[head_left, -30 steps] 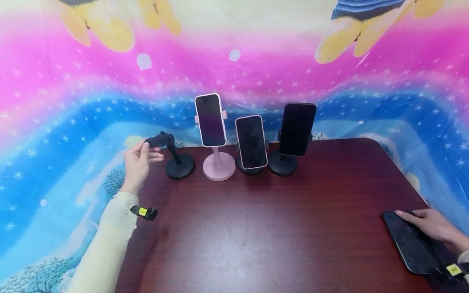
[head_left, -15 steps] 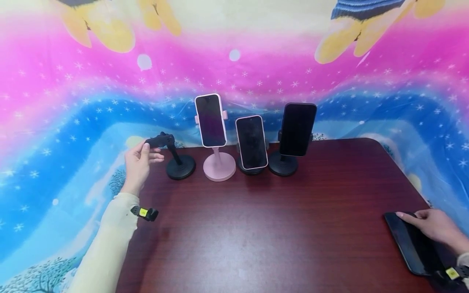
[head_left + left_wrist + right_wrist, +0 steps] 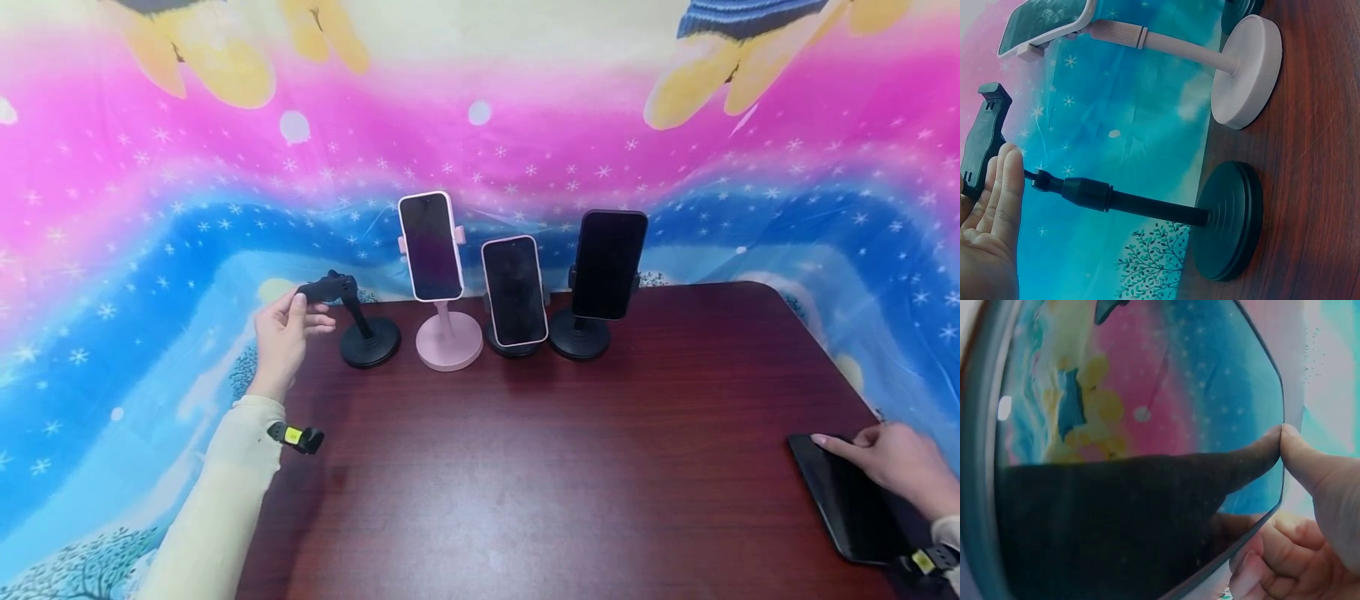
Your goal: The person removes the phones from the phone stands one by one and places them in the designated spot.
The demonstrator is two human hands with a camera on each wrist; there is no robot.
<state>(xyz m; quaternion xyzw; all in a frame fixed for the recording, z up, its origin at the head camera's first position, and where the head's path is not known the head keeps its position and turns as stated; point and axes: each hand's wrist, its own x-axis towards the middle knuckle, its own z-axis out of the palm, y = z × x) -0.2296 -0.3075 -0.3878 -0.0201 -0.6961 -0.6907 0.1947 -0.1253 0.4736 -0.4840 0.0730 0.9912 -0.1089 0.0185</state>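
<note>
At the table's left, my left hand (image 3: pixel 281 337) pinches the clamp (image 3: pixel 324 288) on top of a black phone stand (image 3: pixel 369 340) between thumb and fingers. In the left wrist view that clamp (image 3: pixel 985 140) tilts on its ball joint, with no phone in it, and the round base (image 3: pixel 1225 222) sits on the table. At the right edge, my right hand (image 3: pixel 903 467) grips a large black phone (image 3: pixel 847 500) by its edge. The right wrist view shows the thumb on the rim of the glossy phone (image 3: pixel 1141 394), which mirrors the backdrop; fingers are curled below it.
Along the table's back stand a pink stand (image 3: pixel 448 346) bearing a white-framed phone (image 3: pixel 431 246), a black stand with a pink-framed phone (image 3: pixel 515 292), and another black stand (image 3: pixel 580 337) with a black phone (image 3: pixel 610 265). A patterned cloth (image 3: pixel 480 158) hangs behind the dark wooden table (image 3: pixel 562 467).
My right hand and the large black phone have shifted very slightly right, and the reflection on its screen has changed. My left hand stays on the clamp as before.
</note>
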